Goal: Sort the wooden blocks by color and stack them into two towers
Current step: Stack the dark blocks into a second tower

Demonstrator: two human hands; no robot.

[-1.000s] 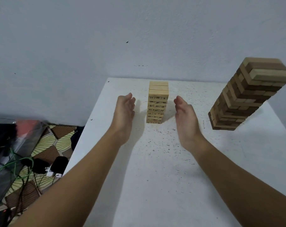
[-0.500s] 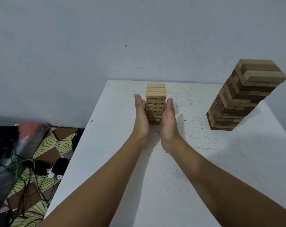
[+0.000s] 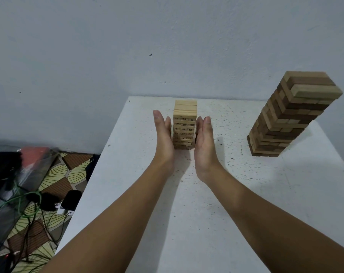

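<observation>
- Wooden blocks stand in two towers on the white desk (image 3: 206, 223): a pale tower (image 3: 185, 125) at the far middle, and a larger tower of mixed tan and dark brown blocks (image 3: 291, 117) well apart on the right.
- Left hand (image 3: 164, 138) and right hand (image 3: 204, 142) flank the pale tower, fingers straight, palms flat against its two sides. Neither grip curls round anything; the hands press rather than pinch.
- Step in hand, as I judge it: squaring up the pale tower.
- The right tower is not one color, so sorting looks unfinished. Next move calls for easing both palms away evenly, without nudging the layers.
- Printed numbers show on the pale blocks' ends; "20" reads near the top, the rest are too small to be sure of.
- Cables (image 3: 27, 209) lie on a patterned floor (image 3: 55, 174) left of the desk.
</observation>
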